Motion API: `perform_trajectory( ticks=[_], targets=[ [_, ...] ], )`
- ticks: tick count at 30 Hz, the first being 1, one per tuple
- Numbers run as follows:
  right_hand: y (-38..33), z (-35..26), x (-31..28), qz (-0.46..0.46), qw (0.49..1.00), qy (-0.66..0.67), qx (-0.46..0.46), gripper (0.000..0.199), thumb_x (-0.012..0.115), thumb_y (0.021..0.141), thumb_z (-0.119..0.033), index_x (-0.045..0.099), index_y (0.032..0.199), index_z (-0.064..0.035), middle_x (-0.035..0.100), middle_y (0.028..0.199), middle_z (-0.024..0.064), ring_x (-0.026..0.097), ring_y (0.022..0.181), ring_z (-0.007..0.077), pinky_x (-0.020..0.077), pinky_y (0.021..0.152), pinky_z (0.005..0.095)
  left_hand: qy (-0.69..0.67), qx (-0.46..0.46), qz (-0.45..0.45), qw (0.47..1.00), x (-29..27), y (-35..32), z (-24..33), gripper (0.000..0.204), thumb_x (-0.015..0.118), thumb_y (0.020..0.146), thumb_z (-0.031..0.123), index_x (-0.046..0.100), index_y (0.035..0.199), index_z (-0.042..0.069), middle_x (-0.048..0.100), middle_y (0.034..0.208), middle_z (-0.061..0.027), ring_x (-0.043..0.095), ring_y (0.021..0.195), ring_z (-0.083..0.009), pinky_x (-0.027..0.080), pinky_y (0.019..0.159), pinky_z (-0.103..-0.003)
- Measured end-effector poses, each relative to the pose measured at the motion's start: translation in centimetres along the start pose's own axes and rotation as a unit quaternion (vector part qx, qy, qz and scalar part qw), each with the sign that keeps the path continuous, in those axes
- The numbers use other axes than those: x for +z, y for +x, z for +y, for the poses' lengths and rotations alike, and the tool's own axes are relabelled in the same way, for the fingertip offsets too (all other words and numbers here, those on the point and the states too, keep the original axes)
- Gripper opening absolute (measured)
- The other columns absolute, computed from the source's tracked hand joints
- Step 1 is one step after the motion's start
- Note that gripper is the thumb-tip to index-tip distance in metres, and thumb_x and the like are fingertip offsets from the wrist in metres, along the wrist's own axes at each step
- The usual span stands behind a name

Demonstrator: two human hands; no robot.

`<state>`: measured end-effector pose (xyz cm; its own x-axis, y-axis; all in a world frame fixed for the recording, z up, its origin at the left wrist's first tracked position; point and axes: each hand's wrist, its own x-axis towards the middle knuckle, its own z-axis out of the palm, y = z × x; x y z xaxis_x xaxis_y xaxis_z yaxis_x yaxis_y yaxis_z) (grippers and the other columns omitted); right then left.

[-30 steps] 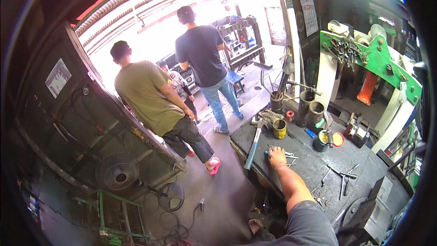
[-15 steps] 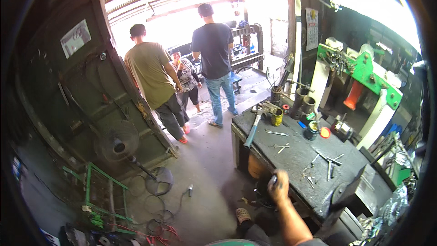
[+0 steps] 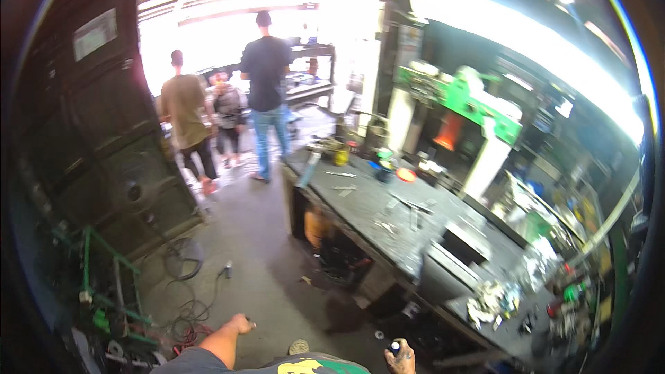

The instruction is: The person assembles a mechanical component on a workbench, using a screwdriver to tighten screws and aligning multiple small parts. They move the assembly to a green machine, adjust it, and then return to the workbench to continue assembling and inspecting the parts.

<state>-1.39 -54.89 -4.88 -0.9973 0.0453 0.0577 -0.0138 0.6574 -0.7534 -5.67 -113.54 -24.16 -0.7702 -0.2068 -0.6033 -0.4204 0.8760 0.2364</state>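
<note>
step: carry, apparently | small round-ended object (image 3: 395,347) clamped in right hand (image 3: 403,359), clear of workbench (image 3: 364,201) | left hand (image 3: 237,323): grip cannot be told | next: steady hold seemingly required

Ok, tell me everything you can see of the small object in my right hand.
The small object shows only a rounded end, dark blue with a whitish patch; the rest is hidden by your right hand, which grips it. It is near the picture's lower edge, left of the workbench and apart from it. Material and full shape can't be told.
</note>
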Motion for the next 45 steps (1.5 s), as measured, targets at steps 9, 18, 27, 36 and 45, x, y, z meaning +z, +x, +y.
perform_trajectory(
  ticks=[9,18,27,36,45],
  targets=[
    [-15.1,6.8,-21.1,0.114,0.989,0.090,0.027,0.031,0.077,0.092,-0.017,0.067,0.118,-0.0008,0.073,0.108,0.0189,0.073,0.101,0.0358,0.0581,0.093,0.0431,-0.032,0.080,-0.009,0.996,8.3,-5.0,23.2,0.060,0.085,0.093,0.024,0.066,0.138,-0.011,0.073,0.133,-0.0311,0.072,0.126,-0.0371,0.055,0.110,-0.042],
    [-28.1,14.9,-43.3,0.460,0.826,0.323,-0.053,0.048,0.067,0.102,-0.048,0.062,0.088,-0.0022,0.062,0.078,0.0113,0.062,0.071,0.0189,0.0566,0.069,0.0385,0.034,0.384,-0.130,0.914,21.8,-20.9,50.6,0.047,0.083,0.092,0.022,0.073,0.130,-0.005,0.077,0.126,-0.0243,0.075,0.121,-0.0368,0.057,0.106,-0.043],
    [-16.2,20.3,-56.7,0.497,0.777,0.358,-0.144,0.053,0.063,0.104,-0.051,0.057,0.082,-0.0025,0.053,0.072,0.0093,0.052,0.062,0.0201,0.0483,0.060,0.0379,-0.012,0.672,-0.111,0.732,23.9,-31.4,88.3,0.030,0.081,0.094,0.023,0.078,0.117,0.004,0.077,0.112,-0.0201,0.074,0.110,-0.0389,0.058,0.096,-0.045],
    [-6.3,27.8,-63.6,0.422,0.832,0.346,-0.100,0.048,0.056,0.106,-0.048,0.055,0.085,-0.0042,0.051,0.071,0.0084,0.050,0.063,0.0188,0.0475,0.062,0.0365,-0.155,0.754,-0.105,0.630,30.9,-39.8,106.5,0.030,0.085,0.089,0.019,0.076,0.115,0.007,0.076,0.112,-0.0151,0.073,0.104,-0.0376,0.060,0.090,-0.044],
    [-5.3,33.5,-65.2,0.283,0.834,0.464,-0.096,0.050,0.062,0.101,-0.050,0.055,0.085,-0.0031,0.050,0.071,0.0057,0.050,0.061,0.0180,0.0468,0.056,0.0355,-0.174,0.731,-0.016,0.660,32.7,-40.7,106.4,0.022,0.085,0.086,0.022,0.078,0.104,0.010,0.077,0.098,-0.0125,0.075,0.093,-0.0358,0.061,0.083,-0.046]
  ],
)
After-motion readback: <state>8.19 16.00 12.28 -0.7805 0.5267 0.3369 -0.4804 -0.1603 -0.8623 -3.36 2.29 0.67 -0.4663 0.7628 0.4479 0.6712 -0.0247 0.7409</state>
